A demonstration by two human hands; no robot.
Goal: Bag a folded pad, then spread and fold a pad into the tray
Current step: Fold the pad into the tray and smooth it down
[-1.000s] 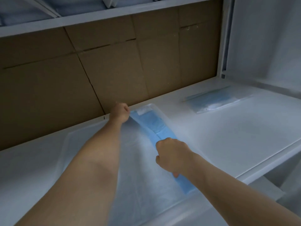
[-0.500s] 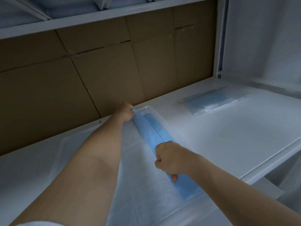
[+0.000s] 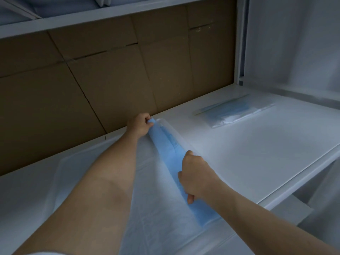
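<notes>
A pad (image 3: 158, 199), white on top with a blue underside, lies spread over a shallow clear tray (image 3: 174, 128) on the white shelf. Its right edge is turned up and over as a long blue flap (image 3: 165, 151). My left hand (image 3: 139, 126) pinches the far end of that flap near the cardboard wall. My right hand (image 3: 193, 177) grips the near part of the flap, fingers closed on it. A clear bag with a folded blue pad inside (image 3: 233, 112) lies flat at the back right of the shelf.
Brown cardboard (image 3: 110, 80) lines the back wall behind the shelf. A white upper shelf (image 3: 110, 13) runs overhead. A white post (image 3: 241, 43) and a pale side panel stand at the right. The shelf's front edge (image 3: 294, 188) drops off at lower right.
Both hands have carried the pad's right edge further left, so the blue flap has rolled over more of the white top. The view has shifted slightly.
</notes>
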